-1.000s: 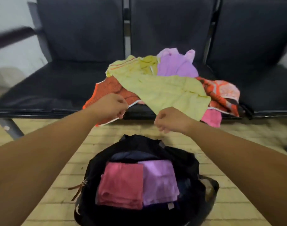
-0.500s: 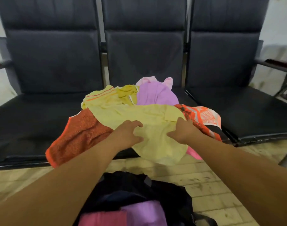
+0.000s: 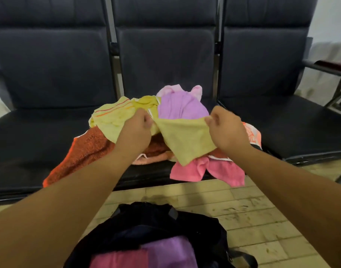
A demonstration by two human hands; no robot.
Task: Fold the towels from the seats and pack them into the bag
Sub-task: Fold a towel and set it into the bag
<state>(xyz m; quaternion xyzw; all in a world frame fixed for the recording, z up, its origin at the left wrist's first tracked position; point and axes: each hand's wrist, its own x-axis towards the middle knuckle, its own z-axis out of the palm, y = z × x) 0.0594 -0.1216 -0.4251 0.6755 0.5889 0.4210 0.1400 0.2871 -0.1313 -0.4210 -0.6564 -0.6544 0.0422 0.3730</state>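
Both hands pinch the top edge of a yellow towel (image 3: 185, 140), left hand (image 3: 135, 130) and right hand (image 3: 226, 128) with fingers clamped on its two corners, so it hangs between them above the towel pile (image 3: 100, 146) on the middle seat (image 3: 154, 173). Below the fingers, the black bag (image 3: 146, 227) sits open on the floor with folded pink and purple towels inside.

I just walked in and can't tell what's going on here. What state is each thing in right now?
left hand: closed on a corner of the yellow towel
right hand: closed on the other corner
yellow towel: lifted, hanging between the hands
towel pile: crumpled, unfolded, on the middle seat
black bag: open on the floor
pink and purple towels in bag: folded, side by side
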